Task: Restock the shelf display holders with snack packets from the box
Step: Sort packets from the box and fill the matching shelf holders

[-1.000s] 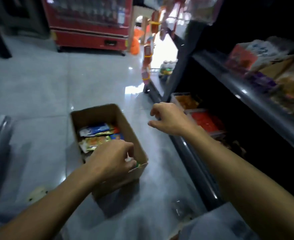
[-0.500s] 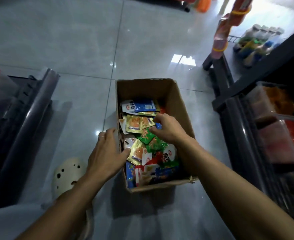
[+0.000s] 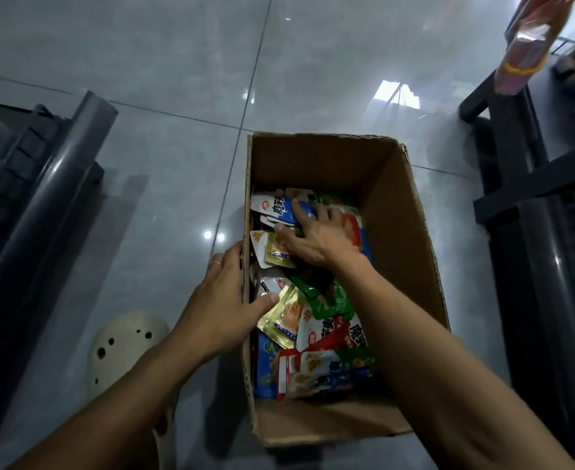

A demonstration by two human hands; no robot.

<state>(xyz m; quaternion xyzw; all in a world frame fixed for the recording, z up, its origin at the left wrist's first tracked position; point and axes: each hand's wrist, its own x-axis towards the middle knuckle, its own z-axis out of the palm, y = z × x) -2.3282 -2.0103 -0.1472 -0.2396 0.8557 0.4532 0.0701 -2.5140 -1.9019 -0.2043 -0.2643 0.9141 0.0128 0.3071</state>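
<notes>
While the cardboard box (image 3: 391, 212) sits on the tiled floor (image 3: 177, 62) between 2 dark shelf units, the step in hand looks like picking out packets to carry to the holders. Starting at the left, the left hand (image 3: 225, 300) rests on the box's left wall, fingers straight along the outside and thumb hooked over the rim onto a gold packet (image 3: 282, 320); it braces rather than grips. That is worth keeping, since the box is light card and could skid on glossy tile. Just right of it, the snack packets (image 3: 326, 337) lie in a loose, overlapping heap filling the near half of the box. Further right, the right hand (image 3: 316, 239) lies spread on the pile toward the far end, fingers extended over a blue-and-white packet (image 3: 275, 206), thumb on a small gold one, nothing yet pinched. To do this well, I would sort by matching colour, gather several alike, and lift them flat so the slippery foil does not spill. The shelf frame (image 3: 530, 184) stands at the far right; its holders are not in view.

Compared with 0.5 s ago, the right hand has slid from the pile's middle toward the far end, the left has moved up the wall, and the camera has tilted further down.
</notes>
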